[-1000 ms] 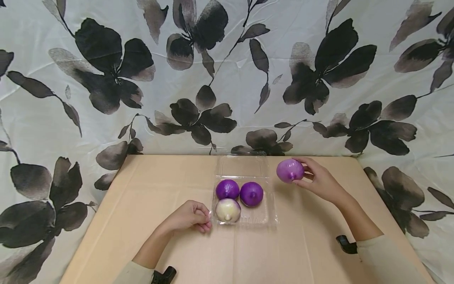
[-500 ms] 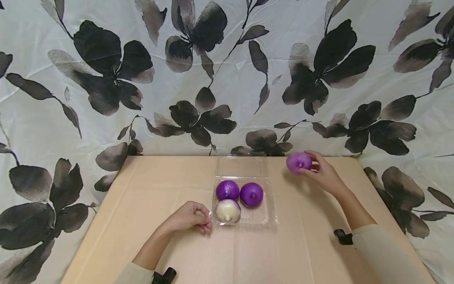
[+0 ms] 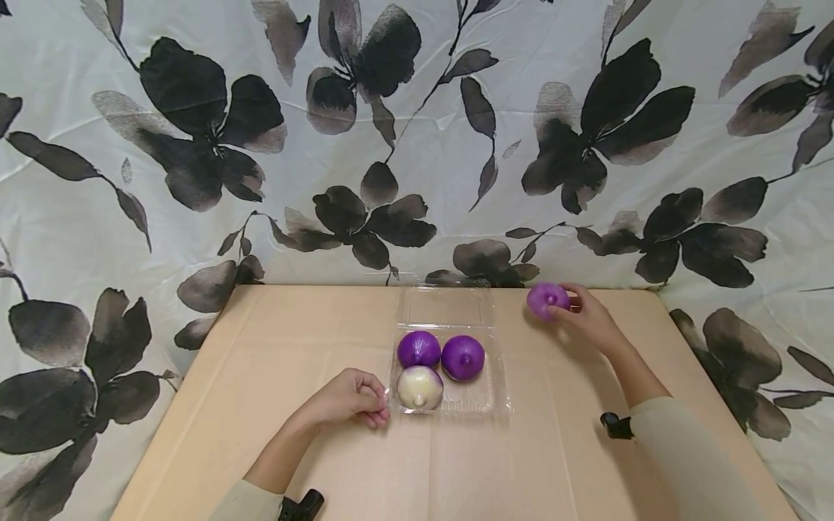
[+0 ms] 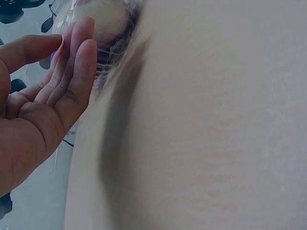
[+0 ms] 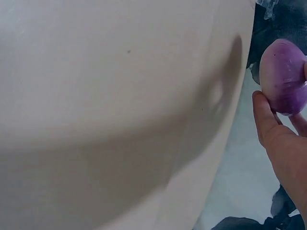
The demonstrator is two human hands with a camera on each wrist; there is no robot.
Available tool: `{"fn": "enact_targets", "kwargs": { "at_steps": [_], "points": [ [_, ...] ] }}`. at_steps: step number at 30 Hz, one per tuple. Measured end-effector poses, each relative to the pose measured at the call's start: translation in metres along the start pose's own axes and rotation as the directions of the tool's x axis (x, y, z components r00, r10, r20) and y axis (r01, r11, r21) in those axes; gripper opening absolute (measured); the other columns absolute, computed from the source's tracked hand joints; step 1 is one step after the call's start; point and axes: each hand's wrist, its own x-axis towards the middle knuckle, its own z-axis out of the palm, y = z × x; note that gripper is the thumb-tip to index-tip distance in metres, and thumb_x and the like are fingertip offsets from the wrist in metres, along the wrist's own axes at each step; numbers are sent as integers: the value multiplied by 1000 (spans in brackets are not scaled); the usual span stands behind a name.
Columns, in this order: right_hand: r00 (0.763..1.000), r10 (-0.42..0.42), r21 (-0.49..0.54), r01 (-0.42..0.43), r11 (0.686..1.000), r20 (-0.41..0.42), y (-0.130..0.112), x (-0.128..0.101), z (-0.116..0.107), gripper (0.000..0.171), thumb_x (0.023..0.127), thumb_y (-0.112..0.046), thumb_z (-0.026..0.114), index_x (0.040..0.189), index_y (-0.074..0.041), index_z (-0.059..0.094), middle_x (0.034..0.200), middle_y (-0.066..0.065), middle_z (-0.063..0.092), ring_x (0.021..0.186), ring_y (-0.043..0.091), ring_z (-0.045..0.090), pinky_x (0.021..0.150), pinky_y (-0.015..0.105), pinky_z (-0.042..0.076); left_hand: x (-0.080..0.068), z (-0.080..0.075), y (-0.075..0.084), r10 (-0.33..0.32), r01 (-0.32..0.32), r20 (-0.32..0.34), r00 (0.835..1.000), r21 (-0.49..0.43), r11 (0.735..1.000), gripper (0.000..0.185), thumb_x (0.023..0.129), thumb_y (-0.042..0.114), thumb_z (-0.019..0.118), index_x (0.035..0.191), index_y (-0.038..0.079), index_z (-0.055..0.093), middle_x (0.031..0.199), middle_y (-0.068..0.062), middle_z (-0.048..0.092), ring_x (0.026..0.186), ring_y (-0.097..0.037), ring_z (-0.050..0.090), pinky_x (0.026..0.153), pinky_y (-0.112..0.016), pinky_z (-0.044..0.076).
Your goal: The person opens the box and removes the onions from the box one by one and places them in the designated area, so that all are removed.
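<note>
Nearest, the left hand [image 3: 348, 396] rests on the desk [image 3: 293, 434] with curled fingers touching the near-left edge of the clear tray [image 3: 498, 391]; it has not moved and holds nothing visible. In that tray lie a pale onion [image 3: 420, 386] in front and two purple onions [image 3: 441, 352] behind it, with the lid [image 3: 446, 304] folded back. Beyond the tray's far-right corner, the right hand [image 3: 586, 315] grips a fourth purple onion [image 3: 546, 299], which has been carried away from the tray toward the desk's back edge and lowered, apparently to be set down.
</note>
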Motion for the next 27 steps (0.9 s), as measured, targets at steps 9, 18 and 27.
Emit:
{"fn": "enact_targets", "kwargs": {
  "at_steps": [9, 18, 27],
  "points": [
    [996, 90, 22, -91, 996, 24, 9, 18, 14, 74, 101, -42, 65, 152, 4, 39, 142, 35, 50, 128, 46, 50, 100, 43, 52, 1, 0, 1, -14, 14, 11, 1000, -10, 1000, 8, 95, 0, 63, 95, -8, 62, 86, -21, 76, 75, -22, 75, 73, -36, 68],
    [987, 163, -19, -163, 987, 0, 6, 23, 23, 74, 102, -46, 61, 151, 5, 41, 143, 37, 51, 131, 48, 49, 112, 58, 46, 0, -1, 1, -12, 12, 6, 1000, -6, 1000, 9, 94, -1, 62, 96, -10, 62, 87, -23, 75, 77, -25, 75, 74, -38, 68],
    [978, 208, -1, -208, 978, -2, 6, 20, 27, 80, 103, -50, 58, 153, 7, 35, 143, 38, 50, 128, 43, 52, 100, 35, 56, 1, 0, -1, -6, 6, 7, 1000, -5, 1000, 11, 95, 0, 64, 96, -10, 62, 87, -22, 76, 77, -25, 76, 74, -40, 68]
  ]
}}
